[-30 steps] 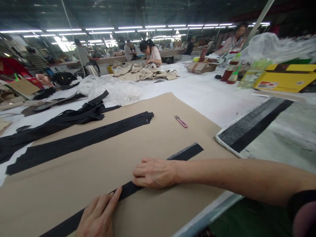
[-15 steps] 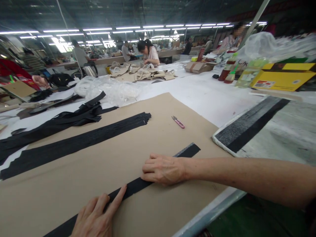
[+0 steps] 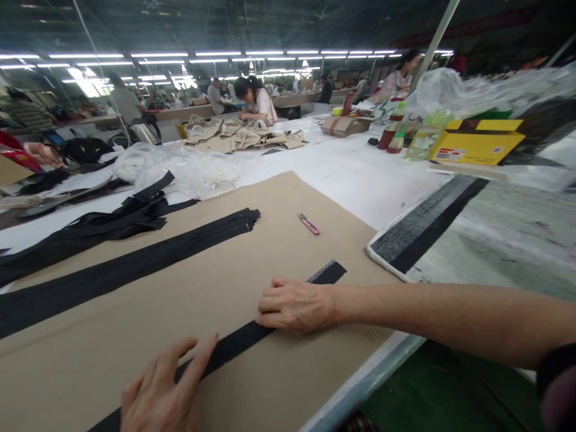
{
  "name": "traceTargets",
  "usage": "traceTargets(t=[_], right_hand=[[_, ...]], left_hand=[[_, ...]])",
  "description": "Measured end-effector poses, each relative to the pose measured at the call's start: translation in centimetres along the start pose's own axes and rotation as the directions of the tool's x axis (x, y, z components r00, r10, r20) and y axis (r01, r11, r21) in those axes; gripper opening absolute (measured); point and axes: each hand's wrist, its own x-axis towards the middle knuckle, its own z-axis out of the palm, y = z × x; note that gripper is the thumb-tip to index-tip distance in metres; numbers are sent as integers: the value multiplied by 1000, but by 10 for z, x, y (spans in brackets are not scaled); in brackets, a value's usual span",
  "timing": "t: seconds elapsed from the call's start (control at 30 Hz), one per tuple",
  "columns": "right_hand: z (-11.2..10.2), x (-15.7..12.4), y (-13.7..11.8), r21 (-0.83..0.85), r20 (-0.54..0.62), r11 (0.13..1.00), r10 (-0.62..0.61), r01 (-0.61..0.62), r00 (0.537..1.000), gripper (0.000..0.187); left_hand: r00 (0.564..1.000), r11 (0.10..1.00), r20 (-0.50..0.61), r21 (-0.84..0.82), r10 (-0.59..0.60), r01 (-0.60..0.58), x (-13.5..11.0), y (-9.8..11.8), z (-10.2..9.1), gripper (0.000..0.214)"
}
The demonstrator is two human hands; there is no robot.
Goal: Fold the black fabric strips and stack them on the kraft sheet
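A long black fabric strip [image 3: 236, 347] runs diagonally across a tan sheet [image 3: 288, 240] on the table. My right hand [image 3: 292, 306] is on it with curled fingers, pinching or pressing the strip's edge; the fingertips are partly hidden. Beyond that hand, the strip's far end shows a grey, glue-like band along one edge. My left hand [image 3: 168, 384] rests on the nearer part, its index finger stretched along the strip and the other fingers apart. Pink-handled thread snips [image 3: 308, 224] lie farther up the sheet.
A stack of black strips [image 3: 130, 258] lies to the left, with a looser black pile [image 3: 90, 234] behind it. On the right is a pale board [image 3: 477, 240] bearing a black strip. Bottles [image 3: 393, 129] and a yellow box [image 3: 479, 141] stand behind; a co-worker [image 3: 258, 102] sits across the table.
The view has turned slightly right, so the surroundings appear shifted left. My left hand has slid a little back along the strip; my right hand stays on it.
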Motion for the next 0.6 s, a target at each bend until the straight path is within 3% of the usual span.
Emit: traceTargets(t=[0.1, 0.23, 0.43, 0.6], right_hand=[[0, 0, -2, -14, -6, 1000, 18, -19, 1000, 17], [1, -5, -2, -25, -19, 1000, 17, -18, 1000, 17], [0, -23, 5, -42, -1, 998, 35, -35, 999, 19], [-2, -39, 7, -61, -19, 997, 43, -44, 999, 18]], left_hand=[[988, 976, -61, -155, 145, -153, 23, 25, 8, 51], [987, 955, -37, -252, 154, -158, 36, 47, 19, 40], [967, 952, 6, -177, 253, -248, 29, 42, 23, 56], [966, 965, 66, -101, 251, -244, 33, 46, 23, 74]])
